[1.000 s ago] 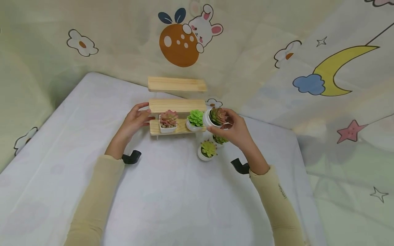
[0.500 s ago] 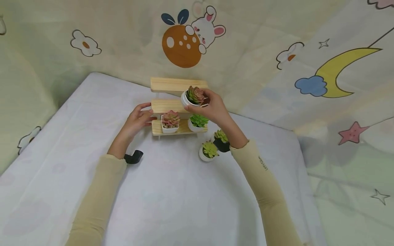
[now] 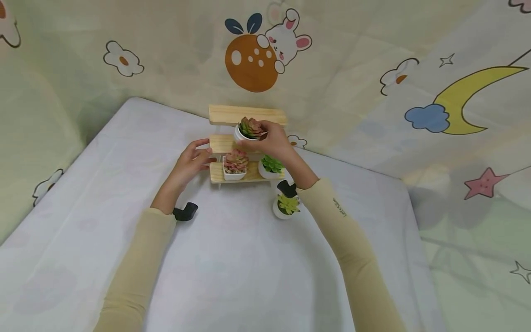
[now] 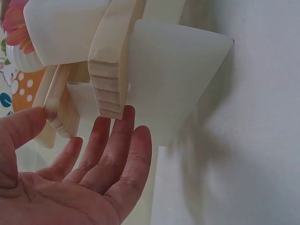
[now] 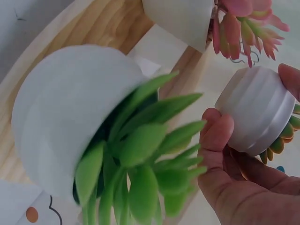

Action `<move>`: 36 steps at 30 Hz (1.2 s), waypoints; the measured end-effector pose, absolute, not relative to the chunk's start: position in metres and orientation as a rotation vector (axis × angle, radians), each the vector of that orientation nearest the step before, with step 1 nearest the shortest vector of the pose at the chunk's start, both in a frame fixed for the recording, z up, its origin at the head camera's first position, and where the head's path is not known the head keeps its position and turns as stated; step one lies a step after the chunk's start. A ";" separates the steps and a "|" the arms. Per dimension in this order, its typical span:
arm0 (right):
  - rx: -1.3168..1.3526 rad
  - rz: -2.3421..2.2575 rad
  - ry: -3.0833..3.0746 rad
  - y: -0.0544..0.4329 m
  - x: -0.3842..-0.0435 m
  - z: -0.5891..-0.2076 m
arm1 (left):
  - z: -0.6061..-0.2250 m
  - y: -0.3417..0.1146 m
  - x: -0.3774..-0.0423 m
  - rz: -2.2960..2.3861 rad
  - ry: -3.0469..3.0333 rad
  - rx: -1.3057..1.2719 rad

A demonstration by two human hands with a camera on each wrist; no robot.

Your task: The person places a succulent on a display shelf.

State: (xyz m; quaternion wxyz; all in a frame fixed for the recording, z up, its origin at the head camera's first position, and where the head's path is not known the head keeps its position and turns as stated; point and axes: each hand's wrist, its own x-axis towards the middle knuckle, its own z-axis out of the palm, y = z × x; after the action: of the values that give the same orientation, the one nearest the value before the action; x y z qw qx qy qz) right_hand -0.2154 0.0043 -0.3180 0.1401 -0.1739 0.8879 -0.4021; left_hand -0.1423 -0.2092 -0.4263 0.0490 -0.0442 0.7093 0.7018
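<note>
My right hand (image 3: 274, 140) grips a reddish-green artificial succulent in a ribbed white pot (image 3: 244, 133) at the wooden tiered shelf's middle board (image 3: 221, 144). In the right wrist view, thumb and fingers clasp that pot; whether its base touches the board is unclear. My left hand (image 3: 188, 163) is at the shelf's left end, with fingertips against the lowest board (image 4: 108, 89) and the thumb by the board above. On the lowest board stand a pink succulent in a square white pot (image 3: 235, 168) and a bright green succulent in a round white pot (image 5: 70, 112).
A yellow-green succulent in a white pot (image 3: 286, 206) stands on the white-covered table (image 3: 244, 258), right of the shelf's front. The top board (image 3: 244, 115) is behind the held plant. A printed cloth (image 3: 340, 87) hangs close behind the shelf.
My right hand has carried the reddish-green succulent leftward and up from the shelf's right end to the middle board. The left hand keeps its place. My right wrist now hides another table plant.
</note>
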 end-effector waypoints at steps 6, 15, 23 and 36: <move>-0.503 -1.122 2.560 -0.002 -0.218 -0.323 | -0.427 -0.209 -0.143 2.132 2.166 -0.145; -0.526 -1.025 2.600 -0.006 -0.221 -0.330 | -0.429 -0.206 -0.142 2.149 2.151 -0.130; -0.521 -1.033 2.621 -0.010 -0.221 -0.330 | -0.425 -0.209 -0.141 2.143 2.162 -0.131; -0.502 -1.002 2.632 -0.015 -0.221 -0.329 | -0.426 -0.208 -0.143 2.122 2.177 -0.144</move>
State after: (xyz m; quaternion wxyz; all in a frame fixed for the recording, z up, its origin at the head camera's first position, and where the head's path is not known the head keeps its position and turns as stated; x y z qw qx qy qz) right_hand -0.2207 -0.0150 -0.3292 0.1400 -0.1736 0.9110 -0.3468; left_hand -0.1426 -0.2080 -0.4260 0.0490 -0.0473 0.7145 0.6963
